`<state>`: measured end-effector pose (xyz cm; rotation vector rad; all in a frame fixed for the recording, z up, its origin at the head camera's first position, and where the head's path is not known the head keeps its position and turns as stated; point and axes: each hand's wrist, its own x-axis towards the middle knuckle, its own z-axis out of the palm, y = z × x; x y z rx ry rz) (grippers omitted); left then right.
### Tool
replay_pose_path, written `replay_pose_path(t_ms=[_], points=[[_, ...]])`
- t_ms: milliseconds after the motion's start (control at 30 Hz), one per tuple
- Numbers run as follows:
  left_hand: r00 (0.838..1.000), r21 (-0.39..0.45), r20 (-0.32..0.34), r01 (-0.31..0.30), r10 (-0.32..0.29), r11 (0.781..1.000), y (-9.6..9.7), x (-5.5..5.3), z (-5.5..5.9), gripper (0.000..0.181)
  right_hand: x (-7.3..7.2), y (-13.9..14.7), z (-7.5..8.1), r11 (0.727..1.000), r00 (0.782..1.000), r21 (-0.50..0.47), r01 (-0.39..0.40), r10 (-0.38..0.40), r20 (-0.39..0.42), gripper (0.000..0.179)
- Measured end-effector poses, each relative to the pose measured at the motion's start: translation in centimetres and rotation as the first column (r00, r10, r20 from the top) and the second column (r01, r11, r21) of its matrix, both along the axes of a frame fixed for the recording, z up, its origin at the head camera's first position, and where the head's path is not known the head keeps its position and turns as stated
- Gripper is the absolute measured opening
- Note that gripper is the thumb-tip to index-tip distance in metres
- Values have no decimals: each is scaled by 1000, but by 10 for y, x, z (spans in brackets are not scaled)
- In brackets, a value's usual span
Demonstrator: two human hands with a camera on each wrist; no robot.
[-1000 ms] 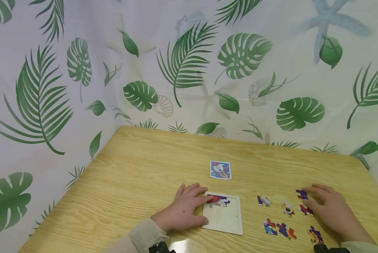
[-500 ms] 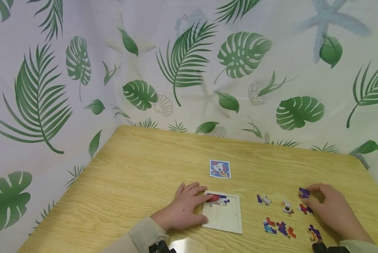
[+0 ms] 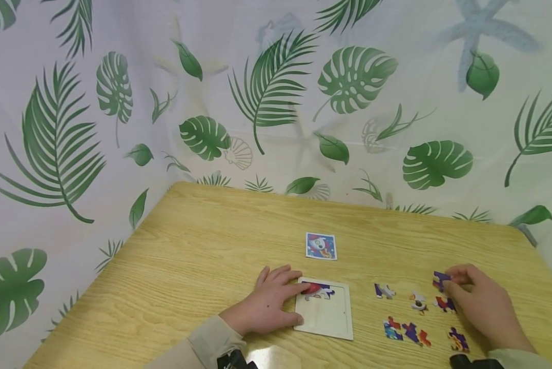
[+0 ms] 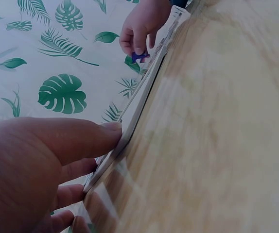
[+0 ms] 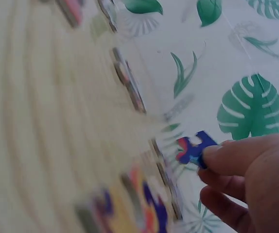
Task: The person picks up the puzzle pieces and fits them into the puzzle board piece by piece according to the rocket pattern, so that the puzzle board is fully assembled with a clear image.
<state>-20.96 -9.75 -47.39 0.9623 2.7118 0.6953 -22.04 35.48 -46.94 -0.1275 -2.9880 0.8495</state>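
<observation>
My right hand (image 3: 485, 305) pinches a purple jigsaw puzzle piece (image 3: 439, 282) between thumb and fingers. In the right wrist view the puzzle piece (image 5: 196, 148) shows purple with a red corner, raised over the table. My left hand (image 3: 271, 305) lies spread at the left side of a pale puzzle tray (image 3: 326, 320), thumb at its edge and index fingertip on the joined pieces (image 3: 321, 292) in its upper left. The left wrist view has the thumb (image 4: 88, 138) along the tray's edge. A red and purple piece (image 3: 444, 304) lies just below the held one.
Several loose pieces lie right of the tray, among them a white and purple piece (image 3: 384, 291), a white piece (image 3: 418, 302) and a purple and orange piece (image 3: 458, 340). A small picture card (image 3: 321, 246) lies behind the tray. A leaf-print curtain (image 3: 276, 102) hangs behind the wooden table (image 3: 220, 230).
My right hand has lifted the purple puzzle piece from the table and turned it between its fingers. The left hand stays in place at the tray.
</observation>
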Motion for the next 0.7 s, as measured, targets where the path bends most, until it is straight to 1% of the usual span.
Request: replay_pose_path(t_ms=[67, 133, 233, 333, 433, 567, 700], points=[[1000, 2, -3, -2, 2, 1000, 0, 0, -1, 67, 2, -10, 3, 999, 1000, -39, 19, -19, -11, 44], [1000, 2, -3, -3, 3, 1000, 1, 0, -1, 67, 4, -23, 6, 998, 1000, -65, 16, -18, -20, 44], [1000, 4, -2, -4, 4, 1000, 1, 0, -1, 67, 6, -46, 13, 996, 1000, -90, -23, 21, -21, 46], [1000, 3, 0, -3, 3, 1000, 1, 0, -1, 68, 9, -68, 19, 991, 996, -98, -86, 84, -26, 46], [1000, 4, 5, -6, 6, 1000, 1, 1, 0, 68, 11, -90, 20, 984, 993, -128, -120, 120, -10, 43], [1000, 6, 17, -16, 16, 1000, -1, 1, 1, 69, 11, -114, 18, 974, 988, -166, -154, 155, -5, 32], [1000, 6, 8, -21, 21, 1000, -1, 2, 1, 69, 12, -133, 15, 964, 981, -182, -196, 192, -36, 20]])
